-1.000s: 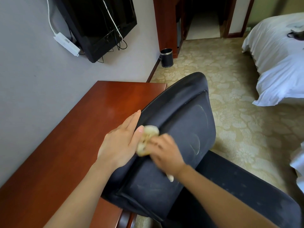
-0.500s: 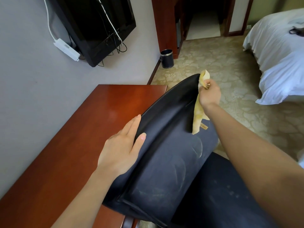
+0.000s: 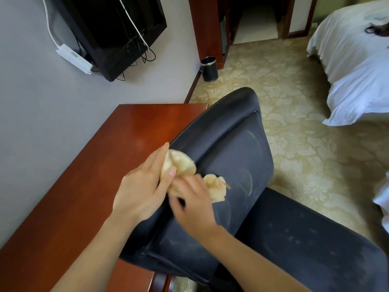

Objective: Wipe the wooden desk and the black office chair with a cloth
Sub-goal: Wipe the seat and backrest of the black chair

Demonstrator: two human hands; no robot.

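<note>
**Cloth back at the near end of the chair backrest**

Half a second ago the right hand held the cloth dangling at the far end of the backrest. Now the right hand (image 3: 191, 199) is just beside the left hand (image 3: 141, 186), and the cloth (image 3: 179, 163) is bunched. The right fingers curl round the cloth and press it on the backrest of the black office chair (image 3: 235, 144). The left fingers (image 3: 156, 160) lie straight and together along the backrest edge, thumb touching the cloth. The backrest overlaps the wooden tabletop (image 3: 105, 175) edge.
</note>
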